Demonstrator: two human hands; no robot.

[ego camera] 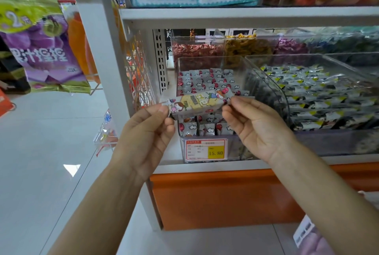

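A long wrapped snack bar (200, 101), pale with cartoon figures and a yellow label, is held level in front of a shop shelf. My left hand (146, 134) pinches its left end between thumb and fingers. At the other end my right hand (256, 125) pinches the wrapper's right tip. Right behind the bar stands a clear plastic bin (207, 146) filled with several small wrapped sweets bearing red and white prints.
A price tag reading 15.80 (206, 150) is fixed to the bin's front. A larger clear bin (320, 94) of dark and yellow packets sits to the right. White shelf frame (96, 35), orange base (221, 197), hanging purple bags (43, 53) at left, tiled floor.
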